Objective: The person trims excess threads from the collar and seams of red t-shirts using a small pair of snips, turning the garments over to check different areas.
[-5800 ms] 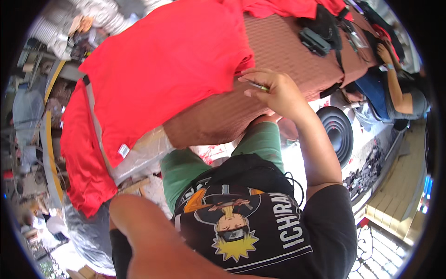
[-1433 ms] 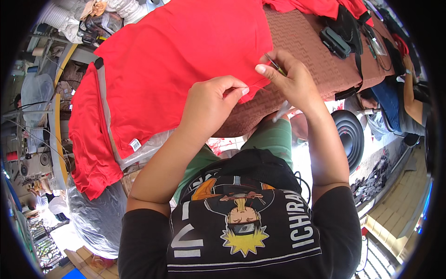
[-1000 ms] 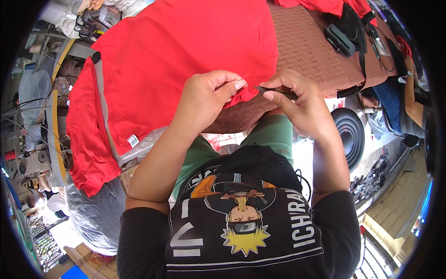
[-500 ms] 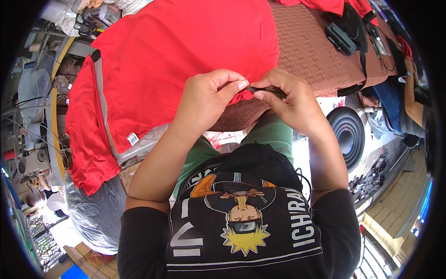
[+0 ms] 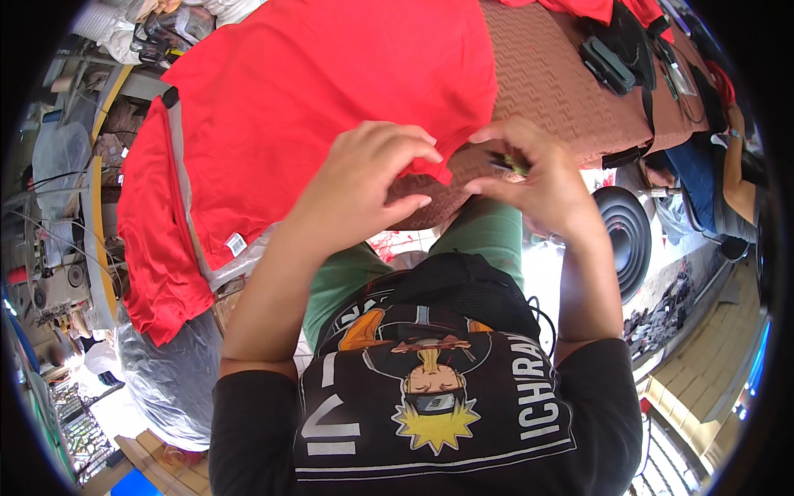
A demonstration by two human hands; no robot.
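Observation:
Red fabric [image 5: 347, 83], a garment or cut piece, lies over a brown padded surface [image 5: 546, 83] before me. Its gathered near edge [image 5: 434, 169] sits between my two hands. My left hand [image 5: 368, 178] is open beside that edge, thumb and fingers spread apart. At the right, my right hand [image 5: 538, 178] has its thumb and index finger apart. A small dark tool [image 5: 506, 164], perhaps thread snips, rests in its curled fingers; it is blurred and partly hidden.
At the left hangs more red fabric [image 5: 161, 240], above a plastic-wrapped bundle [image 5: 165, 380]. A dark case [image 5: 606, 64] lies on the brown surface at the far right. Below it stands a round black ribbed object [image 5: 622, 244]. Another person's arm [image 5: 734, 169] shows at the right rim.
My hands have moved apart, and the left fingers have let go of the red edge. The dark tool has drawn back from the fabric into my right hand.

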